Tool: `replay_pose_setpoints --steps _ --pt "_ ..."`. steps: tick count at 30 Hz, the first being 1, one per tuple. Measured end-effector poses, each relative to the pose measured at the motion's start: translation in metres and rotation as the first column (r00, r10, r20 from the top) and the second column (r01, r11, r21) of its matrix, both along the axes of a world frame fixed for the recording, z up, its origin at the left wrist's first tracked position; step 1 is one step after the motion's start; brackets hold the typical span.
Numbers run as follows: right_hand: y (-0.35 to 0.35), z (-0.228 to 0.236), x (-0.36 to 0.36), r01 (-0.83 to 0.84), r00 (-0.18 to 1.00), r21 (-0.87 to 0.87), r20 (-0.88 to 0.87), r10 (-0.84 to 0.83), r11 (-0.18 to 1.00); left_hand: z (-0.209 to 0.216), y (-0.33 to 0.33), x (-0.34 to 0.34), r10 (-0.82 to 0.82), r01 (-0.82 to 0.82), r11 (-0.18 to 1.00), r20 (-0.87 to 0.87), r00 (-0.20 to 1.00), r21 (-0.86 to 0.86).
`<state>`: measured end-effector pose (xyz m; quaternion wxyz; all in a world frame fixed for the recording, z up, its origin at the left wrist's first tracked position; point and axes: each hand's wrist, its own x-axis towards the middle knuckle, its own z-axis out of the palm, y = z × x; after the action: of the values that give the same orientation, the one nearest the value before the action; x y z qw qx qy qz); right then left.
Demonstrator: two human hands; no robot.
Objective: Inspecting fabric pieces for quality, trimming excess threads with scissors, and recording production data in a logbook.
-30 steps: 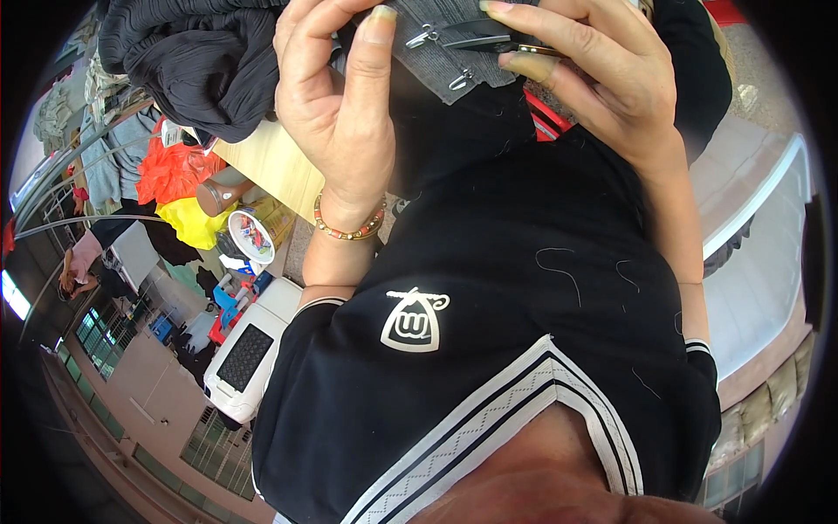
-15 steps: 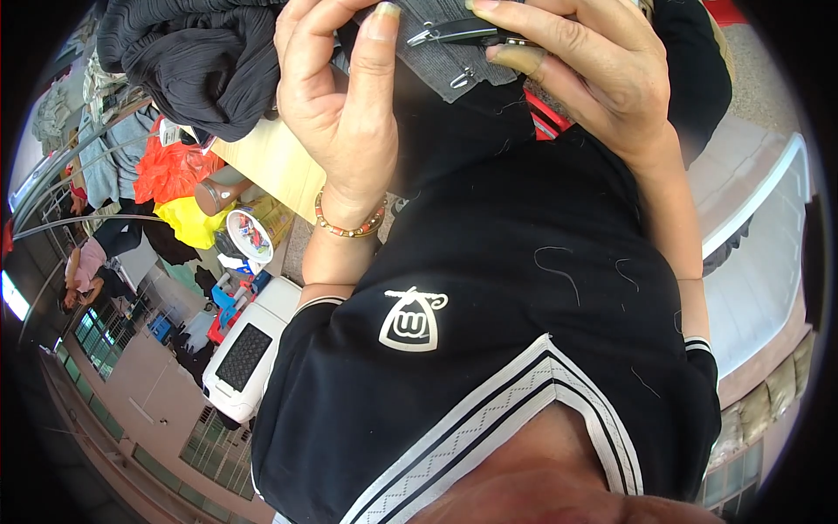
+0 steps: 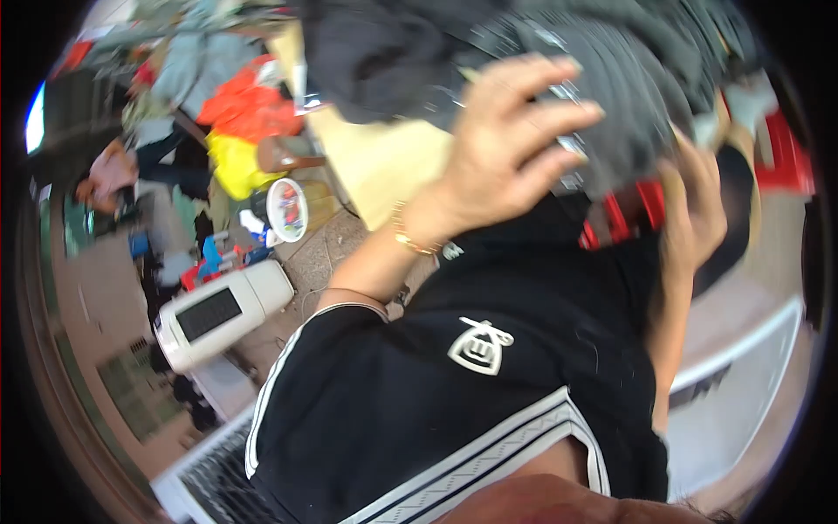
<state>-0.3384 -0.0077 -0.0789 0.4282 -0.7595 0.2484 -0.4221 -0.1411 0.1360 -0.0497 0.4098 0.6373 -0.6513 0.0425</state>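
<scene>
While one black shirt (image 3: 419, 384) fills the near middle, one grey garment (image 3: 624, 100) is beyond it, right of centre, with dark cloth (image 3: 367, 61) on its far left. One white bin (image 3: 742, 415) stands at the near right. Two hands are at the garment: the left hand (image 3: 506, 148) is over its left part, fingers spread, though blur hides whether they touch it; the right hand (image 3: 696, 201) is at its near right edge, and I cannot tell whether it pinches the cloth. To the left are one white box (image 3: 249, 293) with a dark panel and two bags, the red bag (image 3: 249, 103) farther and the yellow bag (image 3: 234, 166) just nearer. Red plastic (image 3: 784, 153) shows in two patches, one between the hands, one farther right. Left of the left hand are one brown bottle (image 3: 281, 155) and one white bowl (image 3: 276, 214) of small coloured bits, too blurred to count. One bracelet (image 3: 403, 234) rings the left wrist; pale glints on the garment are smeared past counting. One table (image 3: 371, 162) shows bare wood left of the hands, with floor (image 3: 336, 249) nearer. Far left, the room holds a pale wall (image 3: 109, 301) and one person (image 3: 113, 173) in pink.
</scene>
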Motion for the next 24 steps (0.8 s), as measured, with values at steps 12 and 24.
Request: replay_pose_setpoints --steps 12,24 --pt "-0.035 -0.033 -0.012 -0.018 0.999 0.129 0.035 0.014 0.991 -0.017 -0.014 0.000 -0.123 0.092 0.988 -0.266 0.956 -0.127" --pt "-0.063 -0.055 -0.015 0.020 0.994 0.269 0.097 -0.048 0.963 -0.018 -0.030 0.011 -0.183 0.151 0.983 -0.471 0.863 -0.107"
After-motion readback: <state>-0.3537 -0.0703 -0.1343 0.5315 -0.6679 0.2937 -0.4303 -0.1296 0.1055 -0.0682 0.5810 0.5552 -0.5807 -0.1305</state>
